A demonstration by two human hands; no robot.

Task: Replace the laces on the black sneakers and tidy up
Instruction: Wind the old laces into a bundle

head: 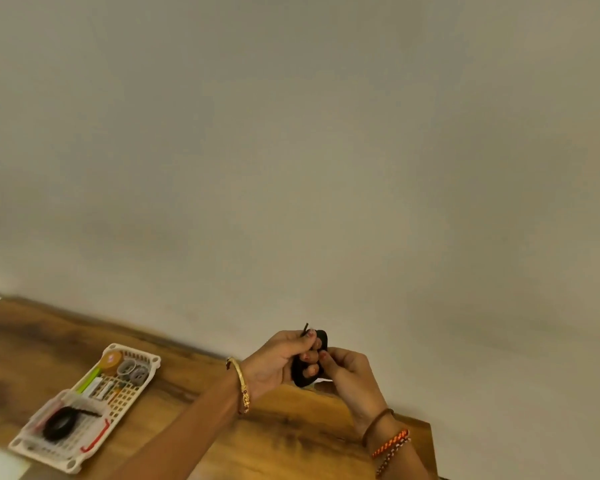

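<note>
Both hands are raised above the far edge of the wooden table [222, 441], close to the wall. My left hand [278, 362] grips a bundle of black lace [300, 374], and a short lace tip [306, 329] sticks up from between its fingers. My right hand [347, 372] pinches the same bundle from the right side. No sneakers are in view.
A white slotted tray [118, 403] lies on the table at the left. It holds a black roll [60, 424], a yellow tape roll [111, 360], grey pieces and small items. A plain wall [291, 150] fills the upper view. The table's right end [430, 441] is near my right wrist.
</note>
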